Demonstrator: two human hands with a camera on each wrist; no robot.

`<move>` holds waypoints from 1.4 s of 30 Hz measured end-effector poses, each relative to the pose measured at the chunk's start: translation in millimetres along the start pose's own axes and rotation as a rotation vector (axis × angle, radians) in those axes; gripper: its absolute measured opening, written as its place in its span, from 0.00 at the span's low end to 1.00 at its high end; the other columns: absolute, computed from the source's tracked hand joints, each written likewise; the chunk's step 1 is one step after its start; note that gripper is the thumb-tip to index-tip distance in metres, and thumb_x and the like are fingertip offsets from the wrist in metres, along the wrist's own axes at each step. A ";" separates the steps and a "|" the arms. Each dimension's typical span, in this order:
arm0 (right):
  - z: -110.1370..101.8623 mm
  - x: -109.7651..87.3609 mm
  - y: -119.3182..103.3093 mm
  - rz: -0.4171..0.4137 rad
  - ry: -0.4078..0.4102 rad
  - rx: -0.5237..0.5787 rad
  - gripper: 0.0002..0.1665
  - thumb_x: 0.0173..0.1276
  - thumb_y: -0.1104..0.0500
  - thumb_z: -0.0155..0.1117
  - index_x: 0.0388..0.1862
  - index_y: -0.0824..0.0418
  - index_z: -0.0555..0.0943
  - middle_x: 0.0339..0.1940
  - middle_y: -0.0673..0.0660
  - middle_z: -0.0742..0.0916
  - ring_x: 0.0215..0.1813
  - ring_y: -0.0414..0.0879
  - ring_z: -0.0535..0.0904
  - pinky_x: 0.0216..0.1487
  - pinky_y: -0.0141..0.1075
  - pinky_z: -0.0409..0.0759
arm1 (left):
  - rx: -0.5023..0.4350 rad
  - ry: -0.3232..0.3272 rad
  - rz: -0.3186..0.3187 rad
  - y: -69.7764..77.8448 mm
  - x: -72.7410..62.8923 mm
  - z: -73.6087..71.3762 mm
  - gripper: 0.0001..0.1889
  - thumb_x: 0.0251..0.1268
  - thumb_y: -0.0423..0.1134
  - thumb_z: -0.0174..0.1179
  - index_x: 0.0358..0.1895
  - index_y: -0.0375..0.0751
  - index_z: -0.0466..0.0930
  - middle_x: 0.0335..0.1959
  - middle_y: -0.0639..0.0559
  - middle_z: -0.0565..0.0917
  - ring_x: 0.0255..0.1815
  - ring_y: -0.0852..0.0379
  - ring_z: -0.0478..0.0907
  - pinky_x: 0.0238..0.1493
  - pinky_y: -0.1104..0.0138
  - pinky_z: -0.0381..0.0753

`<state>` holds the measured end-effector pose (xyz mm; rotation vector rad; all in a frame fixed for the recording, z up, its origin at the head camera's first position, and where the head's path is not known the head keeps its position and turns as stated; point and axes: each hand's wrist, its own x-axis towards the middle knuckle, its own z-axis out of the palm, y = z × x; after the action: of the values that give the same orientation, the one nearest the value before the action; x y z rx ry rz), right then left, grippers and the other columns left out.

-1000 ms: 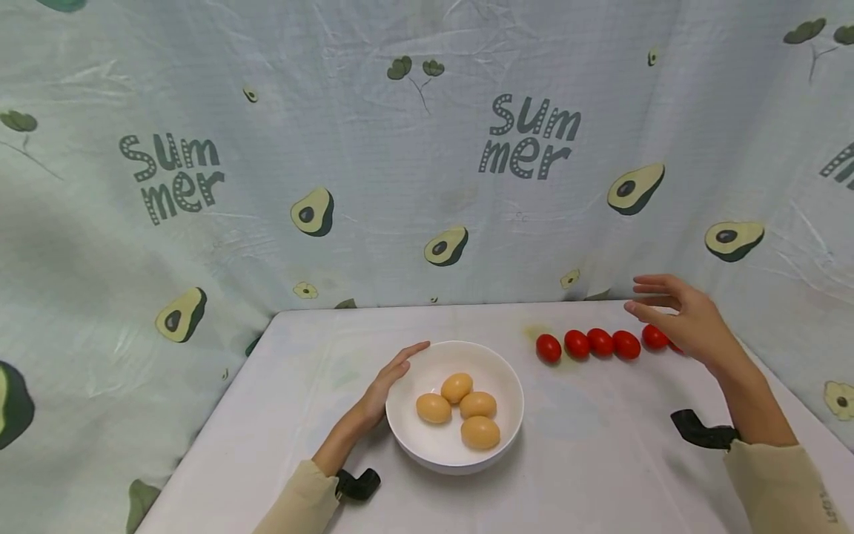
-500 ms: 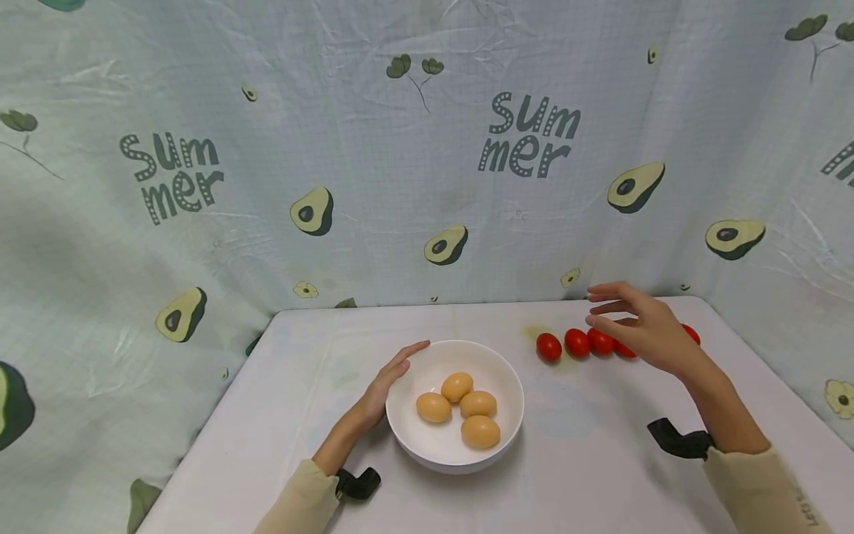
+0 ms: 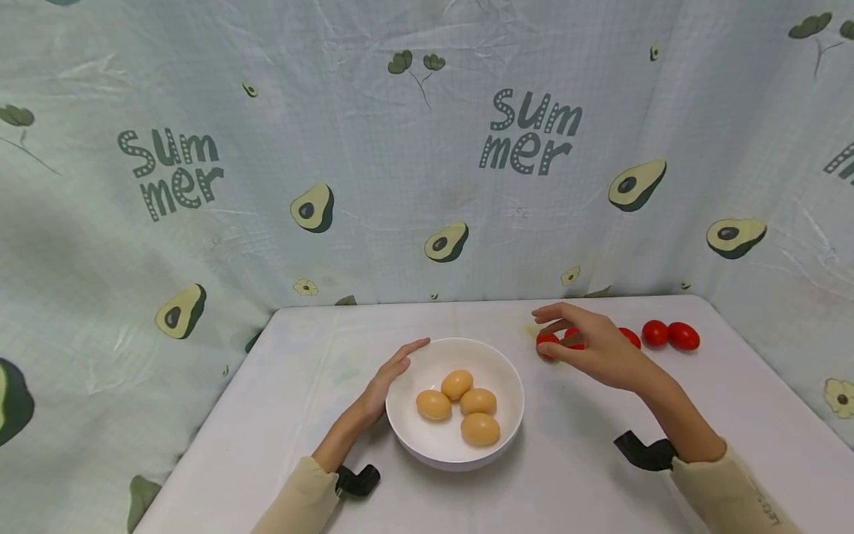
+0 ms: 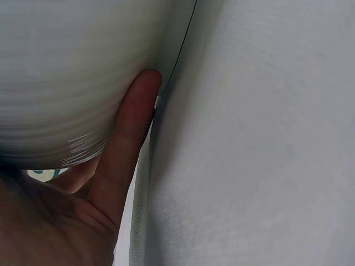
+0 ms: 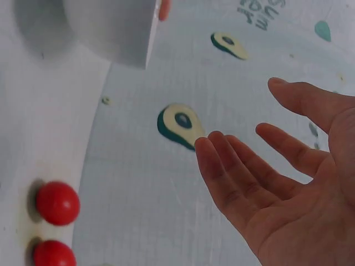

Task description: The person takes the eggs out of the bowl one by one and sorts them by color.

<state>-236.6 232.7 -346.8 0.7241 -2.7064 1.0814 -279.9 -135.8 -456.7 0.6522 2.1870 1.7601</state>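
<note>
A white bowl [image 3: 460, 463] stands near the middle of the table with several light-brown eggs [image 3: 480, 429] inside. My left hand [image 3: 383, 386] rests along the bowl's left side, its fingers extended. In the left wrist view a straight finger [image 4: 127, 122] lies against the outer wall of the bowl [image 4: 66, 72]. My right hand [image 3: 597, 352] hovers over the left part of a row of small red tomatoes [image 3: 655, 333], partly hiding some. The right wrist view shows that hand [image 5: 294, 183] with loosely bent fingers and nothing in them; two tomatoes [image 5: 57, 203] lie apart from it.
The white table [image 3: 320, 363] ends at the back against a pale curtain [image 3: 373, 148] printed with avocados and "summer". This curtain also hangs along both sides. Each wrist carries a black mount [image 3: 358, 481].
My right hand has moved left along the tomato row, from its right end to its left end, uncovering the rightmost tomatoes. The left hand, bowl and eggs have stayed put.
</note>
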 end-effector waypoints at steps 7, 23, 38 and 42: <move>27.3 20.1 -23.1 -0.083 -0.133 0.025 0.28 0.70 0.56 0.72 0.67 0.56 0.77 0.62 0.57 0.85 0.60 0.53 0.85 0.53 0.40 0.89 | 0.001 -0.007 0.004 -1.3 -0.1 -1.1 0.29 0.85 0.48 0.27 0.83 0.47 0.56 0.86 0.46 0.53 0.87 0.43 0.48 0.85 0.45 0.44; 73.4 69.1 -73.4 -0.152 -0.495 0.015 0.26 0.74 0.55 0.66 0.68 0.58 0.76 0.62 0.57 0.85 0.62 0.51 0.84 0.58 0.40 0.87 | 0.004 -0.005 0.002 -0.6 1.6 -3.7 0.29 0.85 0.45 0.27 0.82 0.47 0.57 0.85 0.46 0.54 0.87 0.40 0.48 0.84 0.40 0.43; 113.7 96.3 -82.3 -0.118 -0.783 -0.180 0.27 0.70 0.60 0.71 0.66 0.60 0.79 0.59 0.56 0.87 0.61 0.49 0.85 0.63 0.36 0.82 | -0.042 -0.047 0.036 -2.7 0.1 -3.3 0.29 0.85 0.45 0.28 0.83 0.44 0.56 0.85 0.47 0.54 0.85 0.41 0.50 0.84 0.43 0.46; 121.4 101.6 -86.0 -0.112 -0.830 -0.233 0.28 0.67 0.58 0.74 0.66 0.57 0.80 0.57 0.54 0.87 0.59 0.47 0.85 0.61 0.34 0.82 | -0.036 -0.051 0.039 -2.4 -0.1 -4.0 0.29 0.85 0.44 0.27 0.83 0.45 0.55 0.85 0.47 0.54 0.85 0.41 0.51 0.83 0.45 0.47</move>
<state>-278.2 57.4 -352.8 1.5226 -3.2858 0.4670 -282.1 -139.6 -458.1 0.7279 2.1179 1.7776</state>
